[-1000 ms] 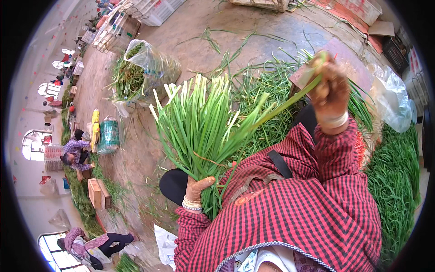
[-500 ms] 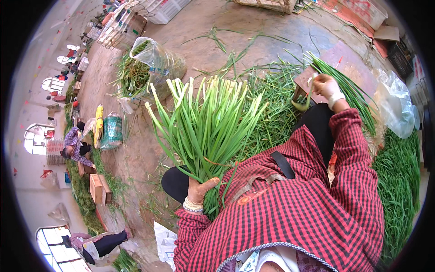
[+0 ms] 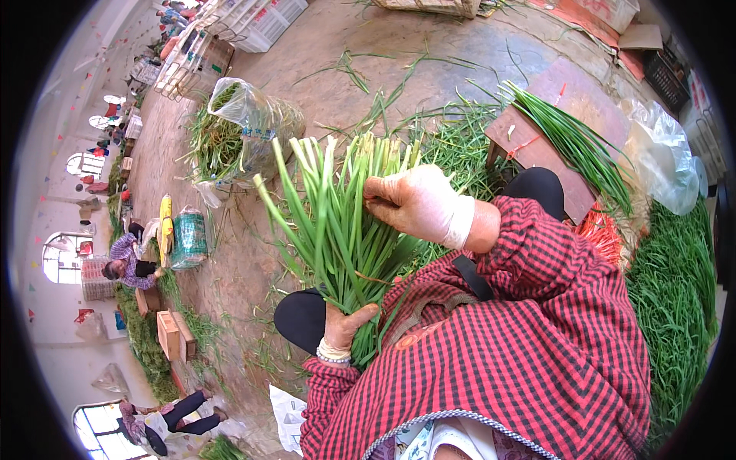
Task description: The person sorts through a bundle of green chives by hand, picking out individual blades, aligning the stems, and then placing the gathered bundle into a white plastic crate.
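Observation:
A thick bunch of long green stalks, probably garlic chives, fans upward in front of my lap with its pale cut ends at the top. Low on the leafy part, my left hand is closed around it. My right hand, in a whitish covering, reaches across to the bunch's right side. Its thumb and fingers pinch at stalks just below the pale ends; the exact stalks are partly hidden. A smaller pile of the same stalks lies on the low wooden table at the right.
Loose green trimmings cover the floor ahead. A clear bag of trimmings stands at the left. Red ties and a plastic bag lie at the right, beside heaped greens. A co-worker sits far left.
My right hand has come from over the low table, where it held a pale drooping strip, left to the bunch. That strip no longer shows. My left hand keeps its hold.

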The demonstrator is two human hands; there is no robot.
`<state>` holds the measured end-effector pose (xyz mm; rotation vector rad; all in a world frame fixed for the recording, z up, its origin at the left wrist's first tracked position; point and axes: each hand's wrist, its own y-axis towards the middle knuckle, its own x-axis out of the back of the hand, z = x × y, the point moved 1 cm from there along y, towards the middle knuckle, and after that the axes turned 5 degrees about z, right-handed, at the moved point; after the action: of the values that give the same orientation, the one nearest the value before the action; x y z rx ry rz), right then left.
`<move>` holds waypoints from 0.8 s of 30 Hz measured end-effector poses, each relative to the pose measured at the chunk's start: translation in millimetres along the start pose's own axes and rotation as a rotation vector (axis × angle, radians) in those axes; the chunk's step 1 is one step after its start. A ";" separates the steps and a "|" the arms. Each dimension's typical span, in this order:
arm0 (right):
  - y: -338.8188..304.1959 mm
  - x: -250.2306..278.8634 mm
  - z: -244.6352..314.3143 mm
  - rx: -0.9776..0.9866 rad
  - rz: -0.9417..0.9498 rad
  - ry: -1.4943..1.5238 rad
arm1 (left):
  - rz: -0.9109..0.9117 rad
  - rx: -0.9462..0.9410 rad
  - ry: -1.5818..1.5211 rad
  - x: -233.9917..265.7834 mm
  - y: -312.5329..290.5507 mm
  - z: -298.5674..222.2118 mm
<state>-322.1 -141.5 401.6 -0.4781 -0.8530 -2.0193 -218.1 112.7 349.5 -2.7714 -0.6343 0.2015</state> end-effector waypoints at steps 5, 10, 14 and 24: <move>-8.8 -11.9 8.9 -0.050 -0.105 0.342 | -0.043 0.001 -0.057 1.6 -2.7 -2.2; -33.2 -29.2 29.4 0.032 0.334 0.498 | -0.032 -0.018 -0.098 4.4 0.4 -2.6; -60.8 -31.1 21.1 0.098 0.743 0.479 | 0.033 -0.044 -0.007 7.3 1.9 -2.6; -106.7 -29.3 -108.9 -0.644 0.741 0.646 | 0.026 -0.006 -0.066 -1.9 17.6 -9.8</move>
<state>-396.7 -161.9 267.0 -0.3671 0.3589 -1.5324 -210.7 94.2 353.5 -2.7904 -0.6162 0.2977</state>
